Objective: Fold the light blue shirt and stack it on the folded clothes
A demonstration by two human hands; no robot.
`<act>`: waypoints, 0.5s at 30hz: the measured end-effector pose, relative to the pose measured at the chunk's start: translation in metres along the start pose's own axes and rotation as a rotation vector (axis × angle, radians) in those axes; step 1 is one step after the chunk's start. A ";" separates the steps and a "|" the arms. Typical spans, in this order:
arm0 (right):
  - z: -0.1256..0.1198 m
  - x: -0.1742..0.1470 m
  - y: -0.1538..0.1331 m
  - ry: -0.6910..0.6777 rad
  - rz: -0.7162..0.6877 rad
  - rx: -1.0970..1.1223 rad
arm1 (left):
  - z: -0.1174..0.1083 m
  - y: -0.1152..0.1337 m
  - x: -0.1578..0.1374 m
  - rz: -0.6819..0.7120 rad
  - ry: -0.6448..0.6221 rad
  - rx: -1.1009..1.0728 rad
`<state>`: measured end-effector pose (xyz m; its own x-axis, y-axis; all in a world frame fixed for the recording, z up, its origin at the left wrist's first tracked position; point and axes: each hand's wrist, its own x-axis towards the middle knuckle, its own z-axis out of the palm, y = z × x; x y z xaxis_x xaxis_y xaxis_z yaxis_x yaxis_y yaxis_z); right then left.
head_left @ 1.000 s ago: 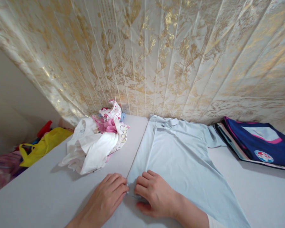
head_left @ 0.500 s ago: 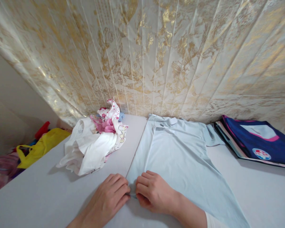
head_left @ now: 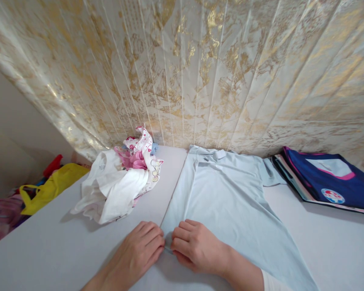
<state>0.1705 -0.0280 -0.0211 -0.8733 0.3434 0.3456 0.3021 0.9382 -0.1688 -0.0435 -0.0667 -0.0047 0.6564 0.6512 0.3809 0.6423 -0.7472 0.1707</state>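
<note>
Shirt [head_left: 230, 202] points neck-first toward the curtain [head_left: 197, 81], long axis running away, hands [head_left: 145, 247] pinching its near left corner.

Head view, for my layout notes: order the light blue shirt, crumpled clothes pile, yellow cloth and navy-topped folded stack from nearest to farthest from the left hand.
1. Light blue shirt: right at the left hand.
2. Crumpled clothes pile: ahead, slightly left.
3. Yellow cloth: farther left.
4. Navy-topped folded stack: far right.
</note>
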 end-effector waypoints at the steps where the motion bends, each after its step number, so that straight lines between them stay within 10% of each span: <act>1: 0.000 0.000 0.000 0.001 -0.009 0.002 | 0.000 0.000 -0.001 0.009 0.001 0.005; 15: -0.001 0.002 -0.003 -0.053 0.035 0.048 | -0.008 -0.008 -0.002 0.072 -0.040 0.074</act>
<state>0.1685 -0.0297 -0.0187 -0.8817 0.3722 0.2899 0.3154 0.9221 -0.2242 -0.0529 -0.0627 0.0001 0.7165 0.6020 0.3524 0.6192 -0.7815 0.0760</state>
